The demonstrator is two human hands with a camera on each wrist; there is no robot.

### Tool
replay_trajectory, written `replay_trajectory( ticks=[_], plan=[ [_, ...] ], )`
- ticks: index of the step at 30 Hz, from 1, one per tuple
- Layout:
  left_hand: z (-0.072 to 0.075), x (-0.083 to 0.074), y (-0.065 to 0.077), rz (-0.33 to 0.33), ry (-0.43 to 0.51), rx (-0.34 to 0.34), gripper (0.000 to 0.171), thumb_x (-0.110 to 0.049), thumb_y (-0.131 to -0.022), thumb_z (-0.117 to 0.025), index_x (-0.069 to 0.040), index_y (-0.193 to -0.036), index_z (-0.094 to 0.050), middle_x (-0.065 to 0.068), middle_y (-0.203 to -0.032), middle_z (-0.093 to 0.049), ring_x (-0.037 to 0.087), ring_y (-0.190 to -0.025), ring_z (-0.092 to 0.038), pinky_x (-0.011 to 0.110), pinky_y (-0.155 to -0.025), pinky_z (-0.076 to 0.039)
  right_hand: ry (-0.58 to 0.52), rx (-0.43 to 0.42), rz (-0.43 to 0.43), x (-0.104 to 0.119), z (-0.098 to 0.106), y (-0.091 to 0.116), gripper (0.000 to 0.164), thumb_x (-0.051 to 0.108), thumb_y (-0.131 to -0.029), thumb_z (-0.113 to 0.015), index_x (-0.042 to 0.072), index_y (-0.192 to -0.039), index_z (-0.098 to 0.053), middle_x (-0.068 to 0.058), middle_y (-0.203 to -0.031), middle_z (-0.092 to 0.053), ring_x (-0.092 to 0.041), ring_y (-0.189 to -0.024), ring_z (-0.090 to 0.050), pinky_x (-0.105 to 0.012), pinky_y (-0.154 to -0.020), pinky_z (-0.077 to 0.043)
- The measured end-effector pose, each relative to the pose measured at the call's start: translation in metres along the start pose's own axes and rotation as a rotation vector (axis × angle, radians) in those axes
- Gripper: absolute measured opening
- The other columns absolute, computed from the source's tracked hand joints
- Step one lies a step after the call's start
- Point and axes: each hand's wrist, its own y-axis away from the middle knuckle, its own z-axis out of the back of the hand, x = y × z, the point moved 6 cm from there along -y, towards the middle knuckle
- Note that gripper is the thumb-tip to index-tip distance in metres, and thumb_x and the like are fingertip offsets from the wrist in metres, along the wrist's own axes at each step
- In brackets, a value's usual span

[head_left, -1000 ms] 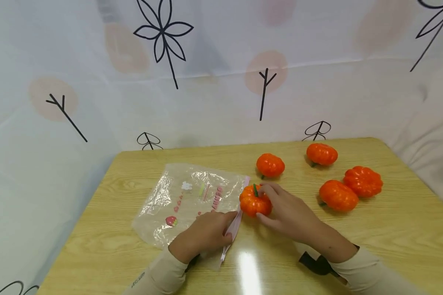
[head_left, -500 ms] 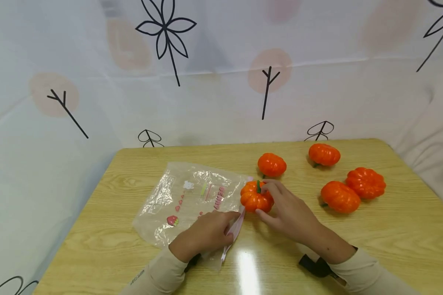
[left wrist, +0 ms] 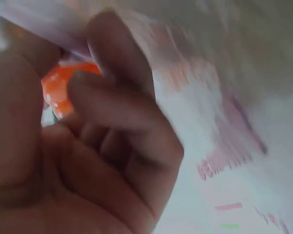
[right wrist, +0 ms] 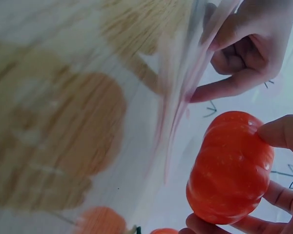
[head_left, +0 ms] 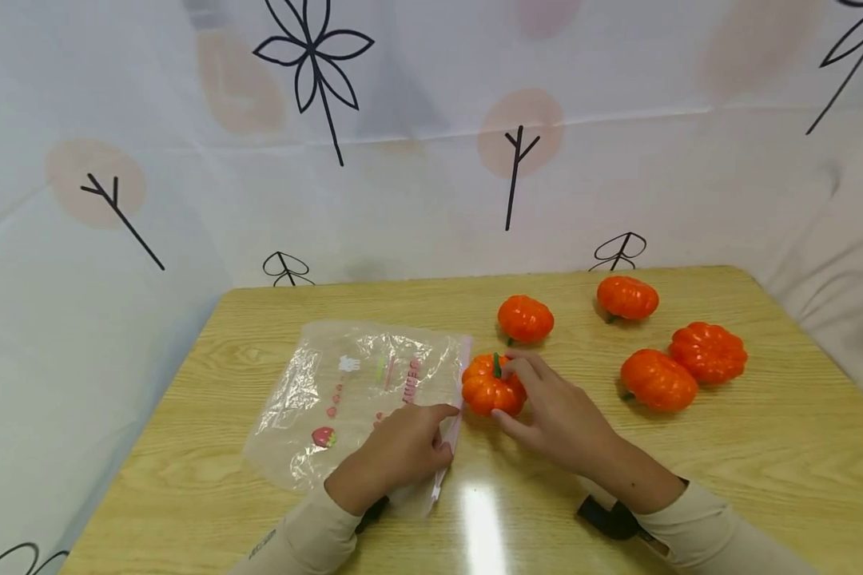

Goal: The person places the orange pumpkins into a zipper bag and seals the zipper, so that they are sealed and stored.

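A small orange toy pumpkin (head_left: 491, 395) with a green stem is held between the thumb and fingers of my right hand (head_left: 564, 419), just right of the bag's opening. In the right wrist view the pumpkin (right wrist: 229, 170) shows its ribbed side. My left hand (head_left: 399, 451) pinches the pink zip edge (head_left: 466, 355) of a clear plastic zip bag (head_left: 295, 399) printed with a strawberry and a bunny. The left wrist view shows the left hand's curled fingers (left wrist: 132, 112) at the bag's edge, with part of the pumpkin (left wrist: 58, 90) behind.
Behind the held one sits another pumpkin (head_left: 525, 319). Several more lie to the right, including one at the back (head_left: 627, 298) and two touching, the nearer pumpkin (head_left: 658, 381) and the farther pumpkin (head_left: 709, 353). A printed cloth (head_left: 417, 200) hangs behind the wooden table (head_left: 777, 479).
The bag has shifted slightly left, and its zip edge lies straighter. Both hands keep nearly the same places, with the pumpkin still in the right hand.
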Motion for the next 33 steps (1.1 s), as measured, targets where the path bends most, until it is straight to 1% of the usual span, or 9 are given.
replay_trajectory(
  ticks=[4, 8, 15, 20, 23, 27, 31, 33],
  plan=[
    [0.004, 0.0, 0.001, 0.035, 0.006, -0.043, 0.041, -0.011, -0.083, -0.069, -0.003, -0.123, -0.066, -0.01, -0.06, -0.056, 0.001, -0.048, -0.046, 0.019, -0.045, -0.039, -0.002, -0.004, -0.004, 0.0, 0.0, 0.0, 0.053, 0.034, -0.085, -0.077, 0.009, -0.125, -0.052, -0.013, -0.144, -0.051, -0.023, -0.091, -0.064, -0.035, -0.066, -0.055],
    [0.006, 0.001, 0.002, 0.054, -0.015, -0.078, 0.035, -0.013, -0.084, -0.07, -0.004, -0.118, -0.069, -0.009, -0.061, -0.057, 0.002, -0.05, -0.046, 0.02, -0.046, -0.039, -0.015, -0.004, 0.006, 0.001, 0.0, -0.001, 0.052, 0.033, -0.085, -0.077, 0.009, -0.124, -0.053, -0.013, -0.143, -0.051, -0.027, -0.098, -0.065, -0.039, -0.069, -0.057],
    [0.008, -0.005, 0.002, 0.025, 0.006, -0.141, 0.035, -0.011, -0.085, -0.064, -0.007, -0.119, -0.068, -0.013, -0.052, -0.045, 0.0, -0.041, -0.036, 0.018, -0.04, -0.028, -0.022, -0.013, 0.011, 0.001, -0.001, 0.0, 0.05, 0.034, -0.086, -0.076, 0.009, -0.123, -0.053, -0.014, -0.143, -0.051, -0.029, -0.104, -0.065, -0.043, -0.075, -0.058],
    [0.008, -0.008, 0.002, 0.028, 0.028, -0.168, 0.034, -0.011, -0.087, -0.062, -0.008, -0.121, -0.065, -0.013, -0.051, -0.039, 0.0, -0.04, -0.03, 0.018, -0.04, -0.023, -0.02, -0.055, 0.04, 0.001, 0.0, 0.0, 0.05, 0.033, -0.086, -0.076, 0.009, -0.122, -0.052, -0.013, -0.143, -0.051, -0.028, -0.102, -0.066, -0.041, -0.074, -0.059],
    [0.008, -0.007, 0.001, 0.042, 0.051, -0.178, 0.035, -0.011, -0.088, -0.06, -0.007, -0.123, -0.063, -0.013, -0.052, -0.043, 0.0, -0.041, -0.033, 0.018, -0.04, -0.026, -0.013, -0.076, 0.058, 0.003, 0.001, 0.001, 0.051, 0.033, -0.085, -0.077, 0.008, -0.121, -0.052, -0.013, -0.142, -0.051, -0.027, -0.1, -0.066, -0.039, -0.072, -0.058],
    [0.009, -0.007, 0.001, 0.055, 0.068, -0.204, 0.037, -0.009, -0.089, -0.059, -0.006, -0.125, -0.062, -0.012, -0.056, -0.048, 0.0, -0.044, -0.038, 0.019, -0.041, -0.032, -0.012, -0.072, 0.064, 0.005, 0.001, 0.003, 0.05, 0.033, -0.084, -0.077, 0.008, -0.121, -0.053, -0.013, -0.142, -0.052, -0.027, -0.1, -0.066, -0.039, -0.072, -0.058],
    [0.013, -0.009, 0.002, 0.049, 0.069, -0.256, 0.037, -0.008, -0.088, -0.058, -0.006, -0.125, -0.063, -0.012, -0.054, -0.042, 0.001, -0.044, -0.034, 0.019, -0.042, -0.028, -0.011, -0.065, 0.061, 0.006, 0.001, 0.003, 0.05, 0.033, -0.084, -0.077, 0.008, -0.12, -0.053, -0.015, -0.142, -0.052, -0.03, -0.104, -0.066, -0.042, -0.074, -0.059],
    [0.016, -0.01, 0.003, 0.046, 0.063, -0.286, 0.037, -0.008, -0.089, -0.058, -0.006, -0.125, -0.063, -0.012, -0.054, -0.04, 0.002, -0.045, -0.031, 0.019, -0.043, -0.026, -0.009, -0.062, 0.059, 0.006, 0.0, 0.003, 0.05, 0.033, -0.084, -0.077, 0.008, -0.12, -0.053, -0.015, -0.143, -0.051, -0.03, -0.103, -0.066, -0.042, -0.073, -0.059]
  ],
)
